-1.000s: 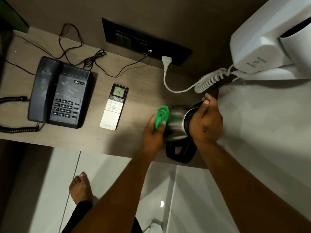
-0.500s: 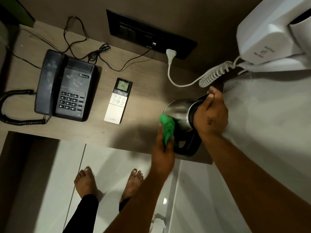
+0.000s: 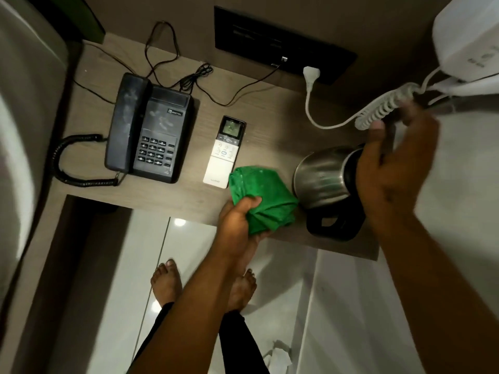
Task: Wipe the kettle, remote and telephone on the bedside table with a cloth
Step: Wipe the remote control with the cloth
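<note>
The steel kettle [image 3: 321,176] with its black handle stands at the right end of the wooden bedside table [image 3: 162,198]. My right hand [image 3: 391,171] hovers over the kettle's top end, fingers spread and blurred. My left hand [image 3: 237,220] grips a bunched green cloth [image 3: 259,190] near the table's front edge, between the kettle and the white remote [image 3: 225,152]; the cloth just reaches the kettle's side. The black telephone [image 3: 151,130] sits at the left, handset on its cradle.
A white plug [image 3: 311,72] and coiled cord [image 3: 383,109] run to a white wall unit [image 3: 464,36] at upper right. Thin black wires lie behind the phone, below a black switch panel [image 3: 270,41]. Bedding [image 3: 24,103] borders the left. My bare feet [image 3: 166,279] stand below.
My left hand has drawn the cloth off the kettle's body toward the remote. My right hand has loosened from the kettle's top and spread its fingers. The view has shifted left.
</note>
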The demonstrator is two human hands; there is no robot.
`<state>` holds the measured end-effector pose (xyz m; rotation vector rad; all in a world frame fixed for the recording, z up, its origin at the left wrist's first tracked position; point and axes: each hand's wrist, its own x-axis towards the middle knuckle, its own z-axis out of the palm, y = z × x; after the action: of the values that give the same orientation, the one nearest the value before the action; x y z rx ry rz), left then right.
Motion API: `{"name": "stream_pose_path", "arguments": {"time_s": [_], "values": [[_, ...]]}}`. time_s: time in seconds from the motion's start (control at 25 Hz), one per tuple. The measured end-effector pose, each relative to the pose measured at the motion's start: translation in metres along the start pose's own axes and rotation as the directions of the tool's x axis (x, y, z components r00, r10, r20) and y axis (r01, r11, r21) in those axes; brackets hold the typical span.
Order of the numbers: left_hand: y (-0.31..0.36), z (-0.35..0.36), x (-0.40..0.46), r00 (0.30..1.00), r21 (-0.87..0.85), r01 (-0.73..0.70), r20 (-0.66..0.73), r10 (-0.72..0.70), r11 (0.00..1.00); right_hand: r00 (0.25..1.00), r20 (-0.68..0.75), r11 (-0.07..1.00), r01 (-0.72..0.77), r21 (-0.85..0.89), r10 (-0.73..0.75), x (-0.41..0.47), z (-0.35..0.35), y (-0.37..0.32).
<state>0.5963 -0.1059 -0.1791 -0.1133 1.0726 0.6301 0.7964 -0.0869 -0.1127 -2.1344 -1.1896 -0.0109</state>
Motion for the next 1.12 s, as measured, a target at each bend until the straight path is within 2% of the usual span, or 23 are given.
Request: {"name": "stream_pose_path", "arguments": {"time_s": [0.04, 0.08, 0.12, 0.16, 0.2, 0.24, 0.28, 0.32, 0.36, 0.4, 0.44, 0.48, 0.52, 0.56, 0.6, 0.64, 0.68, 0.76, 0.88, 0.96, 1.04, 1.12], "values": [[0.005, -0.004, -0.005, 1.0, -0.028, 0.017, 0.025, -0.016, 0.999, 1.0, -0.028, 0.996, 0.01, 0.094, -0.008, -0.01, -0.003, -0.009], [0.009, -0.003, -0.009, 0.998, -0.055, 0.033, 0.053, -0.03, 0.998, 0.997, 0.024, 0.983, -0.074, 0.166, 0.071, -0.024, -0.003, -0.018], [0.026, -0.02, -0.002, 1.0, -0.064, 0.011, 0.03, -0.009, 0.998, 0.963, 0.181, 0.942, -0.238, 0.236, 0.198, -0.045, 0.022, -0.039], [0.05, -0.04, 0.006, 0.999, -0.045, -0.037, 0.005, 0.038, 0.998, 0.835, 0.417, 0.839, -0.484, 0.247, 0.359, -0.069, 0.057, -0.066], [0.051, -0.04, 0.009, 0.999, -0.004, -0.035, 0.025, 0.035, 0.999, 0.646, 0.596, 0.681, -0.7, 0.214, 0.476, -0.087, 0.065, -0.07], [0.054, -0.043, 0.012, 0.998, 0.043, -0.035, 0.056, 0.033, 0.998, 0.461, 0.719, 0.502, -0.846, 0.179, 0.521, -0.1, 0.074, -0.07], [0.05, -0.046, 0.013, 0.996, 0.148, -0.072, 0.058, 0.064, 0.986, 0.319, 0.792, 0.352, -0.925, 0.141, 0.521, -0.109, 0.081, -0.064], [0.045, -0.046, 0.015, 0.992, 0.246, -0.122, 0.056, 0.111, 0.962, 0.245, 0.822, 0.281, -0.954, 0.108, 0.514, -0.113, 0.084, -0.055], [0.041, -0.046, 0.018, 0.981, 0.358, -0.189, 0.026, 0.192, 0.914, 0.233, 0.82, 0.247, -0.962, 0.116, 0.522, -0.112, 0.088, -0.047], [0.041, -0.052, 0.025, 0.944, 0.507, -0.275, -0.018, 0.329, 0.817, 0.268, 0.793, 0.25, -0.956, 0.15, 0.547, -0.107, 0.094, -0.042], [0.045, -0.06, 0.035, 0.864, 0.678, -0.344, -0.043, 0.502, 0.649, 0.359, 0.739, 0.301, -0.928, 0.219, 0.57, -0.095, 0.103, -0.041], [0.05, -0.069, 0.048, 0.766, 0.832, -0.346, -0.017, 0.642, 0.435, 0.494, 0.657, 0.422, -0.861, 0.282, 0.569, -0.08, 0.112, -0.043], [0.054, -0.076, 0.059, 0.713, 0.93, -0.273, 0.024, 0.701, 0.247, 0.653, 0.56, 0.605, -0.735, 0.305, 0.51, -0.064, 0.121, -0.047], [0.055, -0.08, 0.068, 0.698, 0.973, -0.196, 0.05, 0.714, 0.123, 0.798, 0.476, 0.808, -0.53, 0.258, 0.371, -0.048, 0.129, -0.053], [0.054, -0.084, 0.075, 0.7, 0.987, -0.151, 0.066, 0.711, 0.057, 0.894, 0.41, 0.952, -0.264, 0.154, 0.181, -0.034, 0.137, -0.059], [0.052, -0.085, 0.082, 0.7, 0.989, -0.142, 0.074, 0.711, 0.037, 0.923, 0.384, 0.999, -0.024, 0.037, 0.008, -0.021, 0.148, -0.064], [0.051, -0.085, 0.089, 0.691, 0.988, -0.152, 0.079, 0.719, 0.037, 0.909, 0.404, 0.988, 0.14, -0.072, -0.099, -0.011, 0.162, -0.072], [0.048, -0.087, 0.1, 0.665, 0.984, -0.168, 0.063, 0.744, 0.066, 0.83, 0.531, 0.906, 0.343, -0.247, -0.17, -0.001, 0.192, -0.088], [0.045, -0.092, 0.107, 0.634, 0.982, -0.164, 0.032, 0.773, 0.094, 0.678, 0.703, 0.761, 0.568, -0.313, -0.217, -0.009, 0.223, -0.089], [0.043, -0.096, 0.111, 0.62, 0.983, -0.17, 0.051, 0.783, 0.07, 0.635, 0.755, 0.787, 0.545, -0.289, -0.162, -0.018, 0.229, -0.078], [0.044, -0.098, 0.112, 0.624, 0.984, -0.169, 0.066, 0.778, 0.053, 0.634, 0.762, 0.812, 0.51, -0.284, -0.133, -0.03, 0.229, -0.072], [0.045, -0.099, 0.113, 0.618, 0.984, -0.174, 0.072, 0.783, 0.047, 0.663, 0.72, 0.819, 0.52, -0.243, -0.207, -0.052, 0.225, -0.073]]}}
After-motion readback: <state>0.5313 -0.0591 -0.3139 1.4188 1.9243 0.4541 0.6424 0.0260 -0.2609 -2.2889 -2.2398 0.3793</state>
